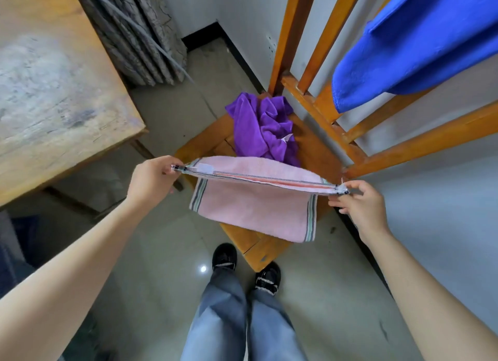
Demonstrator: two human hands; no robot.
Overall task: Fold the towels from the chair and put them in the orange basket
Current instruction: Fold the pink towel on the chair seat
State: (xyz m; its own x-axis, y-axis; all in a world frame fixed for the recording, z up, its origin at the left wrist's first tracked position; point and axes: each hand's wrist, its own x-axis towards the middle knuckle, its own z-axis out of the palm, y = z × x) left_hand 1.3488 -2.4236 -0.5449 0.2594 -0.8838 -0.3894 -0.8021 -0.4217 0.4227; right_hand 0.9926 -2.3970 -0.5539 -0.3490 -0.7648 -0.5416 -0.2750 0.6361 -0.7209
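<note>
A pink towel (253,207) with striped ends hangs doubled over in the air above the front of the wooden chair seat (318,155). My left hand (151,180) pinches its left top corners, and my right hand (361,204) pinches the right top corners, so the top edge is stretched taut between them. A crumpled purple towel (261,128) lies on the seat behind the pink one. A blue towel (415,42) is draped over the chair's backrest at the upper right. No orange basket is in view.
A worn wooden table (54,85) stands at the left, close to the chair. A grey curtain (134,34) and a white wall are behind. My legs and black shoes (223,258) stand on the glossy tiled floor just before the chair.
</note>
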